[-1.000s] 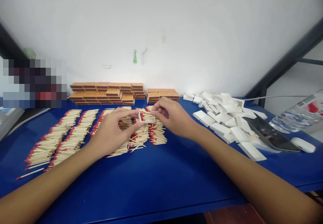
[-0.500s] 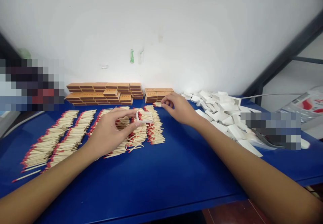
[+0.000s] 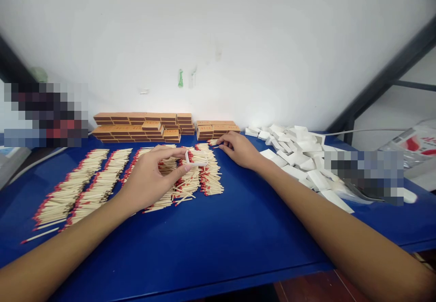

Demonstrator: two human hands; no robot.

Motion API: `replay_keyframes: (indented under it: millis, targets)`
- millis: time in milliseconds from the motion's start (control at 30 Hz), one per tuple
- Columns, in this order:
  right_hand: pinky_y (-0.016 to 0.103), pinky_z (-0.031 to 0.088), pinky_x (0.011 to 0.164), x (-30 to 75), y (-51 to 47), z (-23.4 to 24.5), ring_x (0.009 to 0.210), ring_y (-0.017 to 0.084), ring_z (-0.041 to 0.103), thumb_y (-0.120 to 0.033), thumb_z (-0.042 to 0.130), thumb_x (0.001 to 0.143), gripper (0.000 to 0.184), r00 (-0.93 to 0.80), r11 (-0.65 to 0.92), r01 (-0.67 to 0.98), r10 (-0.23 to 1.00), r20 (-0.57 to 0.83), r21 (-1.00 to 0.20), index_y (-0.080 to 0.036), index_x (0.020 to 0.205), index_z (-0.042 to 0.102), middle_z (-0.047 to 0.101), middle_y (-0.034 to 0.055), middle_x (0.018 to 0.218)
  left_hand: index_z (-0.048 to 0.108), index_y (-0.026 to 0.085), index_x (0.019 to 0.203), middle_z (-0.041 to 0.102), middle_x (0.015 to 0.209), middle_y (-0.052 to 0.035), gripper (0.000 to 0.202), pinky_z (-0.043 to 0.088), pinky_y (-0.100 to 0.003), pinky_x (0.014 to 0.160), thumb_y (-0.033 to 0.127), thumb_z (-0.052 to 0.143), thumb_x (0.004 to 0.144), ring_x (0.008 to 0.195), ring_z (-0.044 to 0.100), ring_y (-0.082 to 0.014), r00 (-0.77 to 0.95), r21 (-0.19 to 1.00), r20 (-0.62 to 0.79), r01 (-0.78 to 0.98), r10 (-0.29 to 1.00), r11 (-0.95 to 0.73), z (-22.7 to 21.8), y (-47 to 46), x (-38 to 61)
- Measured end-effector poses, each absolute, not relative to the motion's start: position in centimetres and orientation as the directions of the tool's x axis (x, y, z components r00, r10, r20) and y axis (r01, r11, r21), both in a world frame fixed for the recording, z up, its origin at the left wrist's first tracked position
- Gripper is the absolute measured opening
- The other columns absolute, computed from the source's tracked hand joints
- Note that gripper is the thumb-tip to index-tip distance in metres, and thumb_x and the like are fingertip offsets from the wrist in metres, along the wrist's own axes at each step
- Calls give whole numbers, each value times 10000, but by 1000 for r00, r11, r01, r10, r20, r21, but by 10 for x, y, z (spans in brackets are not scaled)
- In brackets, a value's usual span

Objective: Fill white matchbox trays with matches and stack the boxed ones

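Between thumb and fingers, my left hand [image 3: 148,177] grips a small white matchbox tray [image 3: 198,163] above the rows of matches. Pale sticks show through and around it; I cannot tell which of them lie inside. At the far end of the rightmost row of red-tipped matches [image 3: 211,179], my right hand [image 3: 238,150] has its fingers curled in a pinch. A few matches [image 3: 213,142] are at its fingertips. More matches [image 3: 78,179] lie in long rows to the left, partly hidden behind my left hand and forearm.
Orange and brown matchboxes [image 3: 129,131] stand stacked along the wall, with a smaller stack [image 3: 218,129] beside them. White trays [image 3: 299,152] lie heaped to the right on the blue table [image 3: 211,247]. Farther right is a clear plastic bag [image 3: 412,145] with red print.
The view has shifted slightly. My right hand's fingers have dipped a little lower at the row's far end. My left hand keeps the tray in nearly the same place.
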State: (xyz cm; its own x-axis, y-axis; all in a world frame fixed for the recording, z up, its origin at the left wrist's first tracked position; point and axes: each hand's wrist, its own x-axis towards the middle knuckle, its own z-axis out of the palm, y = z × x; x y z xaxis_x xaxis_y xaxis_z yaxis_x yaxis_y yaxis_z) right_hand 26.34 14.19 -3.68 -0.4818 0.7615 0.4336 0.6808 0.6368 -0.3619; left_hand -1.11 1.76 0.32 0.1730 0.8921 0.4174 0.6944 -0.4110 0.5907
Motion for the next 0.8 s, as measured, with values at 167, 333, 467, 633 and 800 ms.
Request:
replay_keyframes:
  millis: [167, 333, 467, 633, 800]
  targets:
    - [293, 415, 738, 264, 143, -36, 756, 162, 551, -152, 599, 916, 141, -487, 638, 680, 761, 427, -361, -179, 997, 711, 604, 48, 888, 764, 270, 1144, 750, 1221, -28, 423, 510, -382, 1038, 582, 717, 862, 1161, 669, -263, 181, 589, 424, 689, 887, -422, 3, 18, -10]
    - [292, 412, 743, 262, 143, -37, 779, 168, 556, -143, 568, 930, 139, -497, 647, 674, 754, 429, -357, -180, 969, 696, 607, 49, 887, 756, 277, 1175, 745, 1237, -31, 438, 505, -399, 1051, 586, 707, 868, 1169, 666, -269, 181, 590, 413, 693, 892, -414, 5, 18, -10]
    - [297, 419, 730, 265, 146, -36, 788, 173, 562, -171, 599, 925, 74, -486, 615, 694, 784, 387, -375, -177, 876, 654, 606, 51, 884, 755, 282, 1176, 746, 1236, -35, 452, 515, -407, 1039, 604, 701, 864, 1161, 669, -276, 177, 583, 420, 699, 890, -414, 3, 19, -11]
    - [315, 433, 700, 259, 131, -22, 752, 172, 565, -228, 621, 941, 104, -468, 583, 697, 811, 351, -418, -180, 848, 631, 637, 60, 877, 771, 270, 1111, 757, 1207, -32, 419, 517, -391, 1026, 598, 717, 855, 1141, 676, -271, 174, 576, 441, 697, 881, -426, 2, 19, -11]
    - [316, 441, 667, 230, 91, 0, 738, 165, 564, -283, 602, 971, 109, -435, 636, 561, 771, 465, -530, -203, 905, 635, 660, 55, 891, 759, 276, 1160, 746, 1232, -34, 421, 502, -406, 1041, 578, 708, 871, 1156, 665, -269, 188, 601, 417, 677, 889, -425, 3, 18, -10]
